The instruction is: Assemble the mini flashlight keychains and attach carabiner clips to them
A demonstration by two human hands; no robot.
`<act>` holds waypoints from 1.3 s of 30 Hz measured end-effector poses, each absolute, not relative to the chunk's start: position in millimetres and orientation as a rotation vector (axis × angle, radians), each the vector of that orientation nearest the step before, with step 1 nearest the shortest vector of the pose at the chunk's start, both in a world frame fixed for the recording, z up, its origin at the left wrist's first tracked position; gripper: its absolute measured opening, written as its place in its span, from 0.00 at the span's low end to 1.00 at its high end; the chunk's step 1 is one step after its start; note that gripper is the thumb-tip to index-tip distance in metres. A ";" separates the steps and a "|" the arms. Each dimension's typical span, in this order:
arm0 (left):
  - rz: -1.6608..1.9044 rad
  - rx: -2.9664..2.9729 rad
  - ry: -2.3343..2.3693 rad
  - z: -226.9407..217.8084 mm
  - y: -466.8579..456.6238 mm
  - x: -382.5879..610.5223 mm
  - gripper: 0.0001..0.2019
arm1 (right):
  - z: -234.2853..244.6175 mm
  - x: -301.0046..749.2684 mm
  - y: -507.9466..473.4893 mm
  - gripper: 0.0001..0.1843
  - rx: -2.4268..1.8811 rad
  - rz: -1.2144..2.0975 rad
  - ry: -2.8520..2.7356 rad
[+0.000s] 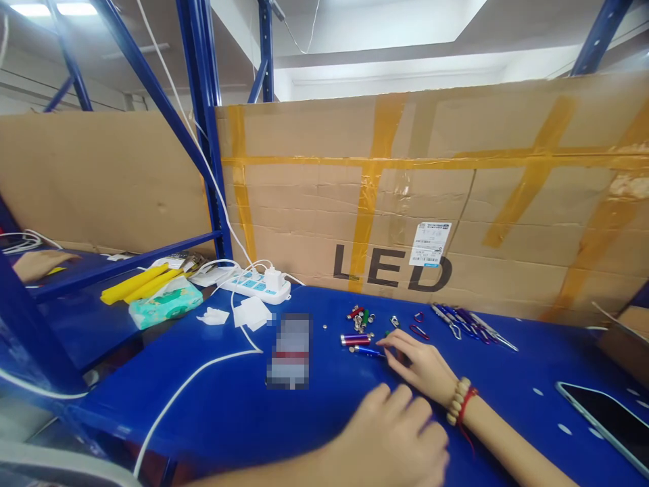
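Observation:
Near the middle of the blue table, my right hand [420,365], with a beaded bracelet and red cord on its wrist, holds the right end of a slim blue metal tube [366,352] between thumb and forefinger. The tube lies low over the tabletop. Just behind it are a purple and a red tube [355,340], side by side. My left hand [395,433] is closer to me, slightly blurred, its fingers curled in; anything inside it is hidden. Small red, green and silver parts [361,316] lie in a loose pile beyond, with small red carabiners [419,330] to their right.
Several slim metal pens [471,325] with clips lie at the back right. A phone [608,423] is at the right edge. A pixelated object [289,352], a power strip [261,287], cables and a tissue pack [166,303] stand left. A large cardboard sheet [304,216] borders the back.

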State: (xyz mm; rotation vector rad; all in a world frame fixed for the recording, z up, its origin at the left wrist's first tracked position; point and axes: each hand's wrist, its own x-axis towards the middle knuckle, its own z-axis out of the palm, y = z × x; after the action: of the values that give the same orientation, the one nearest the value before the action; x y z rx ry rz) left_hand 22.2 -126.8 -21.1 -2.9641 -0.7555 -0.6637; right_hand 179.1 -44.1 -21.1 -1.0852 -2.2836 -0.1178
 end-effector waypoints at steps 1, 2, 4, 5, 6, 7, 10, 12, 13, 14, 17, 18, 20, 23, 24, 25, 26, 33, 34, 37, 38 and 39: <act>-0.664 -2.837 -0.693 -17.8 -116.8 15.9 0.11 | -21.4 178.9 -44.3 0.12 -1.091 -0.110 -2.297; -0.632 -2.764 -0.666 -15.1 -107.4 10.0 0.10 | -21.6 178.9 -44.5 0.13 -1.100 -0.105 -2.303; -0.542 -2.694 -0.741 -12.2 -90.2 0.9 0.10 | -21.9 179.1 -44.7 0.13 -1.130 -0.104 -2.294; -0.497 -2.684 -0.767 -12.1 -82.3 -1.9 0.10 | -22.0 179.1 -44.7 0.13 -1.148 -0.104 -2.285; -0.450 -2.669 -0.771 -12.6 -74.8 -3.3 0.09 | -22.1 179.0 -44.7 0.13 -1.164 -0.104 -2.276; -0.412 -2.646 -0.785 -13.8 -67.8 -3.5 0.09 | -22.2 178.7 -44.6 0.13 -1.175 -0.104 -2.269; -0.392 -2.582 -0.822 -19.2 -50.1 0.7 0.07 | -22.6 177.8 -44.1 0.14 -1.193 -0.100 -2.270; -0.375 -2.565 -0.845 -23.7 -41.6 4.5 0.06 | -23.2 177.4 -43.5 0.14 -1.207 -0.093 -2.275; -0.358 -2.566 -0.858 -26.2 -38.5 5.9 0.06 | -23.5 177.3 -43.3 0.14 -1.214 -0.088 -2.276; -0.342 -2.569 -0.871 -28.9 -36.1 6.8 0.06 | -23.9 177.3 -43.2 0.13 -1.224 -0.083 -2.276; -0.349 -2.576 -0.899 -37.4 -32.8 6.2 0.07 | -24.3 177.4 -44.0 0.14 -1.261 -0.065 -2.271; -0.375 -2.577 -0.908 -40.0 -32.8 5.2 0.07 | -24.1 177.2 -44.8 0.14 -1.274 -0.054 -2.273; -0.443 -2.589 -0.934 -43.8 -33.4 2.6 0.06 | -23.4 176.3 -47.4 0.13 -1.288 -0.013 -2.296; -0.510 -2.627 -0.975 -45.1 -34.3 -1.3 0.07 | -22.2 173.2 -52.2 0.13 -1.276 0.059 -2.365; -0.516 -2.645 -0.980 -44.5 -34.4 -2.4 0.08 | -22.0 172.1 -53.6 0.13 -1.269 0.075 -2.385; -0.520 -2.669 -0.989 -43.5 -34.3 -3.5 0.08 | -22.0 171.0 -54.8 0.13 -1.267 0.082 -2.398; -0.529 -2.697 -1.004 -42.3 -34.3 -4.4 0.08 | -22.0 170.2 -55.8 0.13 -1.267 0.086 -2.407; -0.727 -2.957 -1.209 -35.2 -35.5 -5.2 0.08 | -21.9 174.9 -53.4 0.13 -1.303 0.080 -2.413; -0.761 -2.981 -1.257 -34.5 -36.1 -4.8 0.08 | -22.0 176.9 -52.1 0.14 -1.317 0.069 -2.392; -0.872 -3.037 -1.391 -33.0 -38.2 -3.7 0.09 | -22.7 182.9 -48.9 0.15 -1.355 0.031 -2.332; -0.918 -3.050 -1.420 -32.9 -38.8 -3.6 0.09 | -22.9 184.5 -48.2 0.15 -1.362 0.018 -2.319; -0.973 -3.062 -1.437 -33.0 -39.2 -3.5 0.10 | -22.8 185.8 -47.8 0.16 -1.367 0.007 -2.310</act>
State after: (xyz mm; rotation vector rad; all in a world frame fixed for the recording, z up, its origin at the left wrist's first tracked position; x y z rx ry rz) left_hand -3.5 -39.2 -33.0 -3.0622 -1.4366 -0.9731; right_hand 185.8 -47.8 -22.8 -1.3672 -2.3098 0.0071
